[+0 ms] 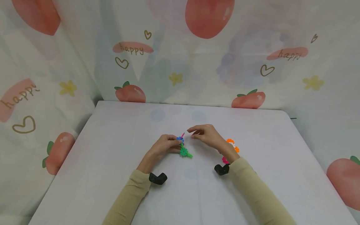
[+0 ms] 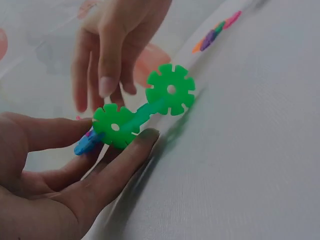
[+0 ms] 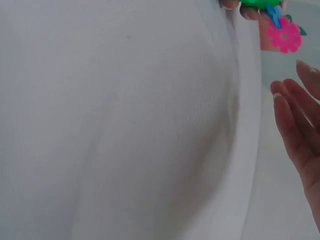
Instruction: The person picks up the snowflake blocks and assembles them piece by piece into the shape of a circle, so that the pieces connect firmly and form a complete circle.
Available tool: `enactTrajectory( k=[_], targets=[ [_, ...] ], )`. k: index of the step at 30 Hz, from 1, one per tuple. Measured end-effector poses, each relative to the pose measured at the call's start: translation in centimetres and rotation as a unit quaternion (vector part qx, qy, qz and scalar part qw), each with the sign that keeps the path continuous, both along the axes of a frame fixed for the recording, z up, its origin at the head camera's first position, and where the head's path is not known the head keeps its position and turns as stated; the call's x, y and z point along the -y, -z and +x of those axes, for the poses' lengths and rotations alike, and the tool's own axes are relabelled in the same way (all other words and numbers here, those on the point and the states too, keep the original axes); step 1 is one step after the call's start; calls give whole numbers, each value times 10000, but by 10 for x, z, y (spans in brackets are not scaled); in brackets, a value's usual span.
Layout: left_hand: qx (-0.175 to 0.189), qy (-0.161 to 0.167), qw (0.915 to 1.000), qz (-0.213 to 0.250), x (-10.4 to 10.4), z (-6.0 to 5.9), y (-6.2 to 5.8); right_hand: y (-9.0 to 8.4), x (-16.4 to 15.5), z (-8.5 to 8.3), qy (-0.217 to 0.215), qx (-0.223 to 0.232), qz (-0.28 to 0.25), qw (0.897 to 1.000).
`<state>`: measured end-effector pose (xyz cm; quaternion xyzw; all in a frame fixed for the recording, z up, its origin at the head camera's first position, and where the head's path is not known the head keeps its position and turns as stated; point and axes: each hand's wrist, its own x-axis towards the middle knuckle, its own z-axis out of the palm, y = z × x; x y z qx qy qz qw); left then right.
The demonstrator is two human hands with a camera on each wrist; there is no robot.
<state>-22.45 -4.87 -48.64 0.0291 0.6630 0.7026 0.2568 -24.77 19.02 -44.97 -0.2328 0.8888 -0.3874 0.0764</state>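
My left hand [image 1: 164, 145] pinches a chain of notched plastic snowflake discs [image 1: 184, 152] between thumb and fingers, left of the table's middle. Two green discs show in the left wrist view: one [image 2: 107, 117] by the fingertips, the other [image 2: 184, 95] at the chain's outer end. A blue disc [image 2: 85, 145] sits edge-on beside the thumb. Joined to the blue piece is a pink disc [image 3: 276, 41], seen flat in the right wrist view. Just right of the pink disc, my right hand [image 1: 208, 134] hovers with relaxed fingers and holds nothing.
More snowflake discs [image 1: 237, 149], orange, white and pink, lie on the white table [image 1: 126, 125] beyond my right wrist, which partly hides them. A black wrist camera [image 1: 158, 178] juts from my left sleeve, another [image 1: 221, 169] from my right. Printed curtains [image 1: 197, 81] hang behind the table.
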Motion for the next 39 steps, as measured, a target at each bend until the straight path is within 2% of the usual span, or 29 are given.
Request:
enactTrajectory(
  k=[9, 18, 24, 32, 39],
  targets=[
    [229, -102, 9995, 214, 5, 0, -2, -8, -38, 13, 342, -10, 484, 9982],
    [214, 97, 9994, 270, 11, -1, -3, -3, -83, 25, 663, 157, 826, 9943],
    [215, 176, 9993, 233, 12, -2, -4, 0, -105, 31, 605, 251, 1234, 9902],
    [125, 288, 9989, 362, 15, -2, -3, -1, -110, 34, 527, 625, 1634, 9832],
    [-23, 369, 9985, 407, 14, -3, -1, 1, -109, 36, 410, 564, 1668, 9835]
  ],
)
